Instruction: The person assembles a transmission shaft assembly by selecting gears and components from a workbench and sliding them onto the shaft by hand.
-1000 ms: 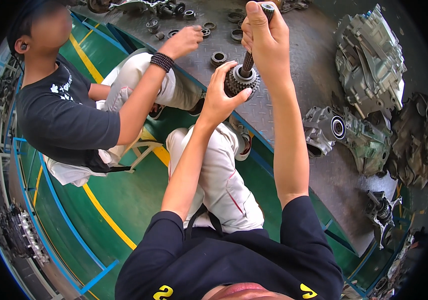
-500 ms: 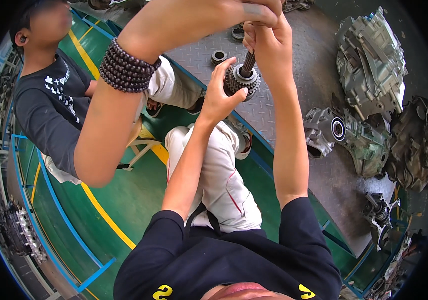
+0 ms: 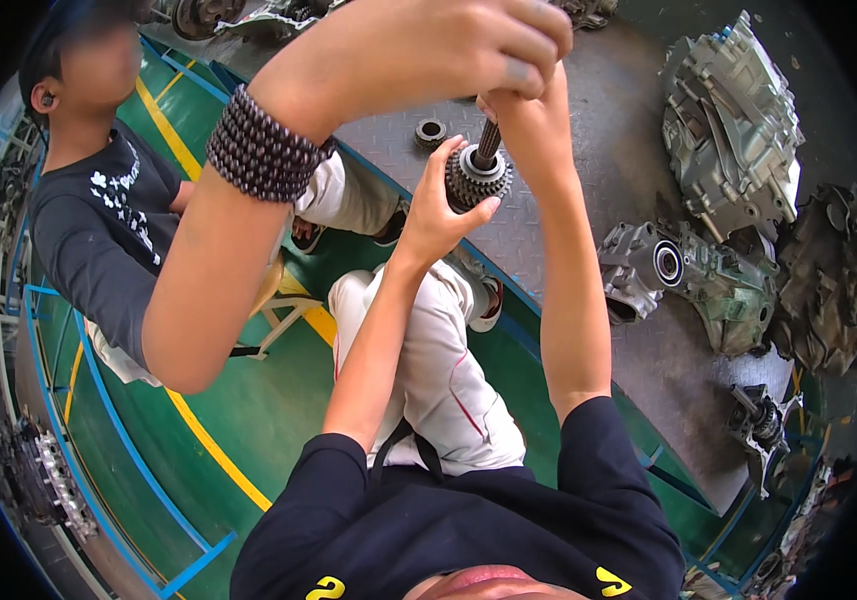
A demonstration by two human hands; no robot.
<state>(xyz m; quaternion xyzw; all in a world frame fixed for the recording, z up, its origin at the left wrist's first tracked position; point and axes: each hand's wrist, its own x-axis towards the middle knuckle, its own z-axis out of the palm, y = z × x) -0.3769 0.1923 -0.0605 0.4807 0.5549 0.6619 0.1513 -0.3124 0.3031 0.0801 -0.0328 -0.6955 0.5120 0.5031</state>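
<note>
Upright in front of me is a dark splined shaft [image 3: 489, 142] with a toothed gear [image 3: 479, 180] around it. My left hand [image 3: 431, 222] curls around the gear's near left side, fingers on the far side and thumb toward me. Higher up, my right hand [image 3: 537, 125] is closed around the upper part of the shaft, whose top it hides. A co-worker's hand [image 3: 459, 45], with a beaded bracelet [image 3: 264, 150] on the wrist, reaches in from the left and overlaps the top of my right hand. Whether it grips anything is hidden.
A metal ring [image 3: 431, 132] lies on the steel-plate table [image 3: 589, 45] beyond the gear. Large gearbox housings [image 3: 734, 125] and smaller castings [image 3: 639, 265] stand at the right. The co-worker [image 3: 89, 220] sits at the left. Blue rails [image 3: 149, 480] edge the green floor.
The co-worker's hand has come lower over my right hand. The shaft and gear, with both my hands still on them, sit slightly further left and lower in view.
</note>
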